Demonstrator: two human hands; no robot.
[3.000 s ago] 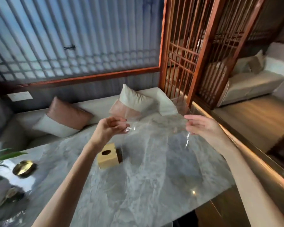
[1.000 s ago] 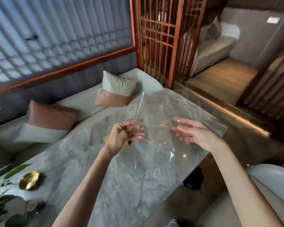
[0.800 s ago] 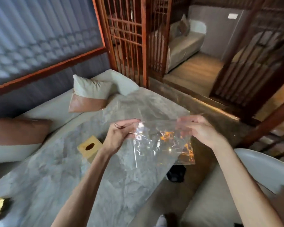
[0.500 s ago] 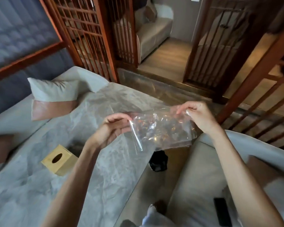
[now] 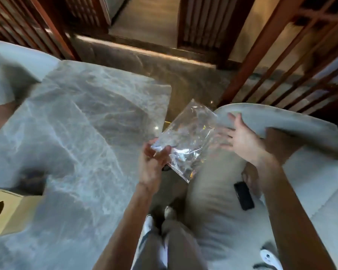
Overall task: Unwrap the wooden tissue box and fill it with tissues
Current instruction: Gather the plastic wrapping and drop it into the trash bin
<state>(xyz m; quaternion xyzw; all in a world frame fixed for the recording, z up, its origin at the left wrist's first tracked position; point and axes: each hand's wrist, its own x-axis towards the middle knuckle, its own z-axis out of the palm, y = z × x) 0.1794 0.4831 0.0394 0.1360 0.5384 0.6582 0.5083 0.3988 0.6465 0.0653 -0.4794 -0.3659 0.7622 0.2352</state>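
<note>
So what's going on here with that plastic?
A person stands between a marble table and a sofa. The left hand pinches a clear plastic wrapper by its corner, while the right hand is open beside it, not gripping. The wooden tissue box sits unwrapped on the table. No tissues are visible.

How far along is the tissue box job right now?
Unwrapping looks done: the wooden tissue box sits bare on the marble table. In hand: the left hand pinches the clear plastic wrap over the sofa; the right hand is open beside it. Left: discarding the wrap and filling the box; no tissues are in view.
</note>
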